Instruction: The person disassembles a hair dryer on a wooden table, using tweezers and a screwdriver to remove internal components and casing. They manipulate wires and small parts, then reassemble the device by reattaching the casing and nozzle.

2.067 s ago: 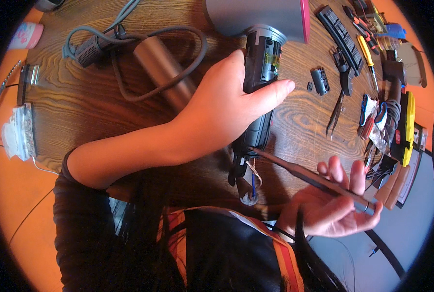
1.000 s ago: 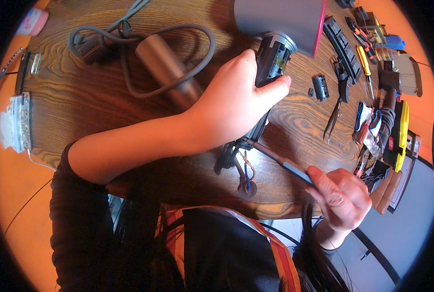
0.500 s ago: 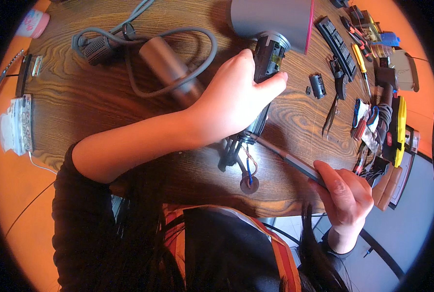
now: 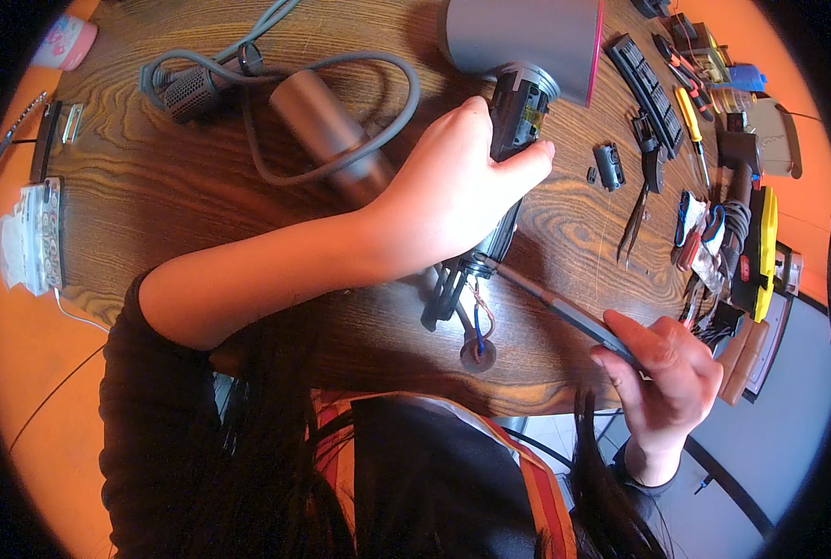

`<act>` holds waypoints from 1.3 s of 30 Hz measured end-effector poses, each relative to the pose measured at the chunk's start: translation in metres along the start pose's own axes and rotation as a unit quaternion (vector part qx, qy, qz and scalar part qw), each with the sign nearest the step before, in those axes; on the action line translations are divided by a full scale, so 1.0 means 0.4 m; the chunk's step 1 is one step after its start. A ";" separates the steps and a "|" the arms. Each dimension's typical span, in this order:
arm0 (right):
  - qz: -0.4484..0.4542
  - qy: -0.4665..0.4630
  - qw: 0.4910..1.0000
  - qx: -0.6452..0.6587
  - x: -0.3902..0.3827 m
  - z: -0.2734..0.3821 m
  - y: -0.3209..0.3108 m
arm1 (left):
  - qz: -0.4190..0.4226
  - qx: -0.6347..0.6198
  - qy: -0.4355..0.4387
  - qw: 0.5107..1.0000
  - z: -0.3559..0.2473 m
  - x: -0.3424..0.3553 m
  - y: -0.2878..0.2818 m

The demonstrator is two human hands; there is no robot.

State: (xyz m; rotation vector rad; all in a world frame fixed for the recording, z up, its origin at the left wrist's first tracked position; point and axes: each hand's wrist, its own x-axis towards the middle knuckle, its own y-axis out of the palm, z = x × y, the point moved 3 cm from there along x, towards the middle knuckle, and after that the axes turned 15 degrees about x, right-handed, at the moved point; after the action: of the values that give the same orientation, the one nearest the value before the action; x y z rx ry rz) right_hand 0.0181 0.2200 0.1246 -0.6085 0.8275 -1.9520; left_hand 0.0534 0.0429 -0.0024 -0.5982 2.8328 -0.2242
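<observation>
My left hand [image 4: 443, 191] is wrapped round the opened handle [image 4: 518, 112] of a grey hair dryer [image 4: 527, 42], whose head points away at the top. Black inner parts of the handle show above and below my fingers; the middle is hidden under them. Blue and copper-coloured wires [image 4: 479, 321] hang from its near end. Between the thumb and fingers of my right hand [image 4: 672, 382] is a slim grey tool [image 4: 588, 321] with a thin shaft. Its tip meets the handle's near end, beside the wires. Whether it is a screwdriver or a pick, I cannot tell.
A grey cable [image 4: 406, 93] loops over a loose cylindrical grey casing [image 4: 317, 116] at the left. Right of the dryer lie a small black part [image 4: 608, 166], a black bit holder [image 4: 644, 88] and a yellow screwdriver [image 4: 690, 116]. More tools crowd the right table edge.
My right hand has shifted slightly right, and its fingers sit differently on the tool. The tool's tip stays at the handle's end. My left hand and the dryer have barely moved.
</observation>
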 end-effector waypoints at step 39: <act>0.008 0.046 0.998 0.034 0.013 0.016 0.004 | -0.025 -0.029 0.023 0.999 -0.009 -0.005 -0.001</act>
State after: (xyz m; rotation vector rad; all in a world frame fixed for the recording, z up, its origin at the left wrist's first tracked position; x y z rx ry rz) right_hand 0.0209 0.2128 0.1282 -0.4735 0.8173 -1.9979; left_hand 0.0546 0.0437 0.0014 -0.6839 2.8801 -0.1671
